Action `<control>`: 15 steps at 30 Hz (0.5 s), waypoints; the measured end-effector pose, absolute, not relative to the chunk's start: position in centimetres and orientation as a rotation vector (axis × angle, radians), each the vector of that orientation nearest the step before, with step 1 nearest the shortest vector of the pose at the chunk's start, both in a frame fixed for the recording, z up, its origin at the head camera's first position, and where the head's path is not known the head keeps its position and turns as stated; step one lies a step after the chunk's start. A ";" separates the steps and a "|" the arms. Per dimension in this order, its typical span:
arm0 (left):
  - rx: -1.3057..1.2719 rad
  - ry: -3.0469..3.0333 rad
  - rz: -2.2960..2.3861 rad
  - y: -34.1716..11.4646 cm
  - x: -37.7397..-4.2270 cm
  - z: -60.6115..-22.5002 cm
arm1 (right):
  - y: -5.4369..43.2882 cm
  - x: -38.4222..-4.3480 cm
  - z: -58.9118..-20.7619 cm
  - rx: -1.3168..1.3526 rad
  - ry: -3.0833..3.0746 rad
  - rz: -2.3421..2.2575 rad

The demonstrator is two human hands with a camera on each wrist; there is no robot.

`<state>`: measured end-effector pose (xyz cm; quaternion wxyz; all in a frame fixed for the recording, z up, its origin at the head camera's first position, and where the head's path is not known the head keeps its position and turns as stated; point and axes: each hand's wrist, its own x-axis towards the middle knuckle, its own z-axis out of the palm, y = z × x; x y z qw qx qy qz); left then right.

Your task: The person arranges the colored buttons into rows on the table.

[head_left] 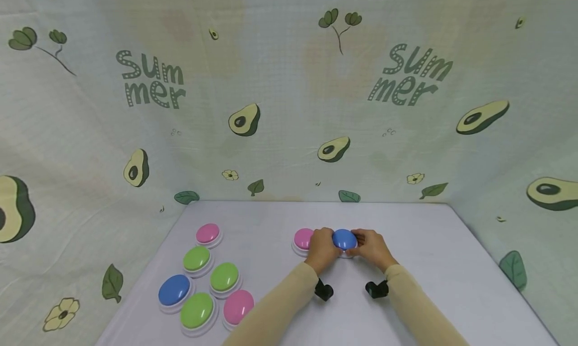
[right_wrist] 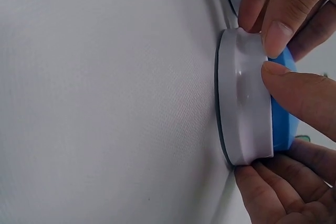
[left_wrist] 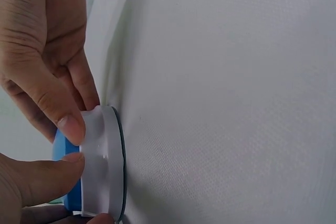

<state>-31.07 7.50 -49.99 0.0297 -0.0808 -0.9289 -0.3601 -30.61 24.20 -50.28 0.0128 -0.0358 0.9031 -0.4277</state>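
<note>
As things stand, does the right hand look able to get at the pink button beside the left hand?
Probably not directly: the left hand and the blue button lie between the right hand and the pink button, and both hands are holding the blue one.

Soft light is falling evenly around the blue button in the head view, an avocado print far right of it looking stretched; the 2 wrist views are appearing dimmer, glints showing on the button's white base
</note>
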 end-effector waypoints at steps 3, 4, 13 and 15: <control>-0.241 -2.863 -1.103 7.4 -31.0 -49.9 | 24.0 -30.7 -50.3 -0.120 2.806 -1.350; -0.235 -2.866 -1.106 7.4 -31.0 -49.9 | 24.0 -30.7 -50.4 -0.127 2.807 -1.351; -0.238 -2.889 -1.050 7.5 -31.0 -49.5 | 24.0 -30.7 -50.5 -0.125 2.819 -1.340; -0.241 -2.890 -1.046 7.5 -30.9 -49.4 | 23.9 -30.6 -50.6 -0.118 2.816 -1.342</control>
